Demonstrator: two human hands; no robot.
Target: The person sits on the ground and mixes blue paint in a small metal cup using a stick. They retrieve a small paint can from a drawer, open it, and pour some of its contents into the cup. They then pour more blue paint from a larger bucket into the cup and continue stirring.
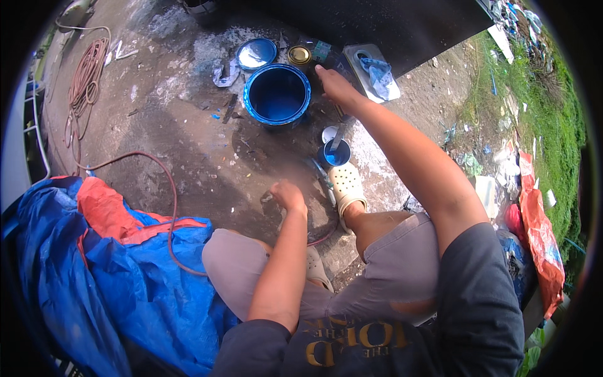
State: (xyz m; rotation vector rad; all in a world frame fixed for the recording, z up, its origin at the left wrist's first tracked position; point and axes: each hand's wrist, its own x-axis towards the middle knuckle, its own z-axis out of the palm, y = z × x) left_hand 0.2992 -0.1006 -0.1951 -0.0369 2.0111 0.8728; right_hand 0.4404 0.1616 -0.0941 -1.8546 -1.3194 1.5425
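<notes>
In the head view, the right hand (336, 87) is extended past the right side of a large blue bucket (247, 98), near a white tray (391, 93) bearing a crumpled blue cloth (379, 74); whether its fingers are closed on anything cannot be told. The left hand (289, 195) is held with fingers bent, left of a pale clog (347, 185); its grip is likewise undetermined. The bucket stands uncovered on the stained ground, its interior dark blue. Directly behind it lie a blue-rimmed lid (257, 54) and, to the right of that, a small gold-coloured lid (299, 55). A small can (323, 155) containing blue stands just ahead of the clog, with a flat blade (339, 134) leaning in it. A blue tarp (107, 276) with orange parts lies at lower left, crossed by a reddish hose (168, 173).
</notes>
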